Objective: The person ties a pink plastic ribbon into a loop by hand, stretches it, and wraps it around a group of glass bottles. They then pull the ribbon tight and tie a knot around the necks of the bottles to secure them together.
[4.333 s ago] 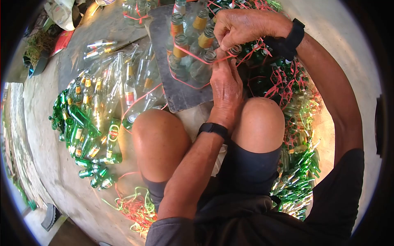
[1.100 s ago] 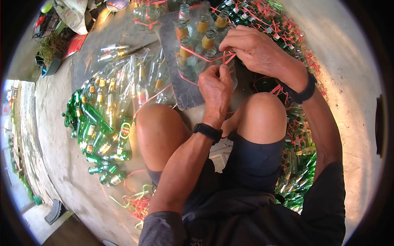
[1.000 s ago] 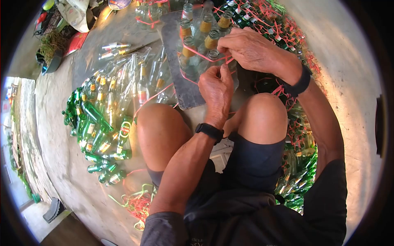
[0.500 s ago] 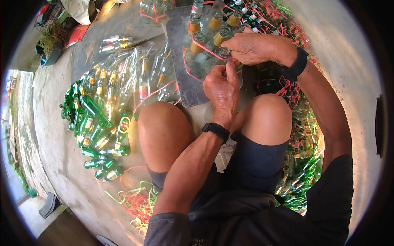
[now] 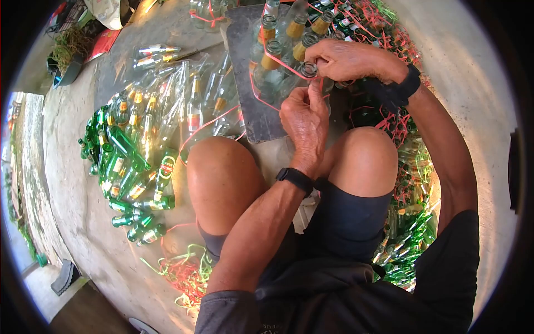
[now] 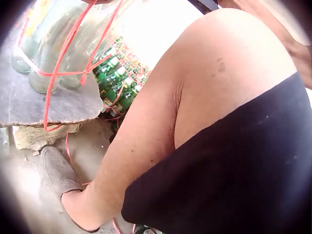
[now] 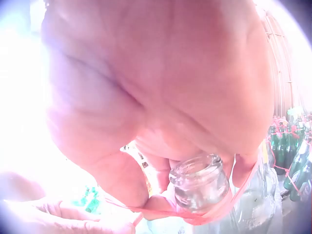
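Note:
A cluster of clear glass bottles [image 5: 271, 58], several with gold neck labels, stands upright on a dark slab [image 5: 258, 125]. Red plastic strip [image 5: 286, 65] runs round their necks, and another loop circles them lower down. At the nearest bottle mouth [image 7: 200, 180], my right hand [image 5: 356, 60] pinches the strip with curled fingers. Just below it, my left hand [image 5: 306, 119] pinches the strip between thumb and curled fingers. In the left wrist view, strip [image 6: 61, 73] hangs down past the bottles to the slab's edge; the left hand is almost wholly out of that view.
Loose green bottles [image 5: 125, 147] and clear bottles lie on the floor at left. Bundled green bottles [image 5: 370, 33] with red strips stand at right. A tangle of strips [image 5: 186, 278] lies near the left knee [image 5: 225, 172]. Another tied bundle [image 5: 208, 14] stands behind.
My left fingers, earlier stretched against the nearest bottle, have curled. The hands then held crossed strip ends apart; now my right hand is lower, close by the bottle mouth, and the gap has narrowed.

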A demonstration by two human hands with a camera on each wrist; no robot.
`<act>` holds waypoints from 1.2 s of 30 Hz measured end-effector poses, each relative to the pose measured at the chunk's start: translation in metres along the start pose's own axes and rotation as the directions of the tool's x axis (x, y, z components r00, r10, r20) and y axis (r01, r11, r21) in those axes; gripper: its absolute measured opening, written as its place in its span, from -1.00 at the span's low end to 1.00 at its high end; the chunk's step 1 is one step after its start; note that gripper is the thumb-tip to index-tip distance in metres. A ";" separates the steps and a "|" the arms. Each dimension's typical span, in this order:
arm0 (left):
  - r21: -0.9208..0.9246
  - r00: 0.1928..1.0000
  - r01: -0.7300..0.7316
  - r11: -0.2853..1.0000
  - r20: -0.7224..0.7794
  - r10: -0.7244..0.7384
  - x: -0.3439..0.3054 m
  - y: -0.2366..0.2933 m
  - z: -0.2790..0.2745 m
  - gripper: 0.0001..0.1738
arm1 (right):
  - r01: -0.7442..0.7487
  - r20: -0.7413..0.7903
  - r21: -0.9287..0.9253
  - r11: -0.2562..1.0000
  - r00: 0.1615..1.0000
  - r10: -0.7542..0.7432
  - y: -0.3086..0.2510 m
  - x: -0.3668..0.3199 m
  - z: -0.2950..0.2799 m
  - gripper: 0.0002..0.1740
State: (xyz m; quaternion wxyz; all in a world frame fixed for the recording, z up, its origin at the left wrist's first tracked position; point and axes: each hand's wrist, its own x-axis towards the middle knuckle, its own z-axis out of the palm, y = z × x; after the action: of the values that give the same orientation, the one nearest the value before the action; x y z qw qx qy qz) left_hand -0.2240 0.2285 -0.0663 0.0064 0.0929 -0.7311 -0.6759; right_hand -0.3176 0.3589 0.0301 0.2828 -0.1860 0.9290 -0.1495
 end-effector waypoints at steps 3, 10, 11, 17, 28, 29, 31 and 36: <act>-0.068 0.999 0.033 0.997 0.033 -0.031 -0.001 0.003 0.000 -0.50 | 0.031 -0.116 0.095 0.995 0.993 -0.020 0.001 -0.006 0.006 -0.78; -0.163 0.997 0.044 0.986 0.070 -0.033 0.001 0.000 0.005 -0.55 | 0.071 -0.327 0.381 0.922 0.943 0.062 -0.001 -0.021 0.015 -0.79; -0.204 0.996 0.054 0.977 0.078 -0.039 0.001 -0.001 0.007 -0.54 | 0.071 -0.328 0.381 0.922 0.943 0.063 0.000 -0.022 0.015 -0.79; -0.315 0.990 0.108 0.943 0.125 -0.072 0.001 -0.001 0.014 -0.52 | 0.201 -0.448 0.401 0.894 0.894 -0.001 0.012 -0.023 0.021 -0.74; -0.338 0.992 0.093 0.937 0.114 -0.058 0.001 -0.004 0.020 -0.53 | 0.126 -0.532 -0.348 0.929 0.789 -0.306 0.009 -0.022 0.017 -0.84; -0.333 0.994 0.072 0.940 0.104 -0.039 0.001 -0.004 0.020 -0.54 | 0.127 -0.532 -0.349 0.929 0.789 -0.307 0.005 -0.024 0.017 -0.84; -0.329 0.996 0.049 0.943 0.093 -0.020 0.001 -0.003 0.019 -0.54 | 0.002 -0.468 -0.452 0.892 0.851 -0.240 -0.006 -0.028 0.017 -0.88; -0.337 0.992 0.091 0.937 0.118 -0.053 0.001 -0.001 0.016 -0.55 | -0.043 -0.444 -0.311 0.949 0.890 -0.106 -0.008 -0.022 0.010 -0.86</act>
State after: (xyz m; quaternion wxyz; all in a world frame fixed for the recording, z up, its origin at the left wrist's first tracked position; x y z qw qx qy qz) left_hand -0.2267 0.2438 -0.0685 -0.0415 0.0807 -0.5980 -0.7963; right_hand -0.2925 0.3600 0.0353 0.0216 -0.2034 0.9778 -0.0445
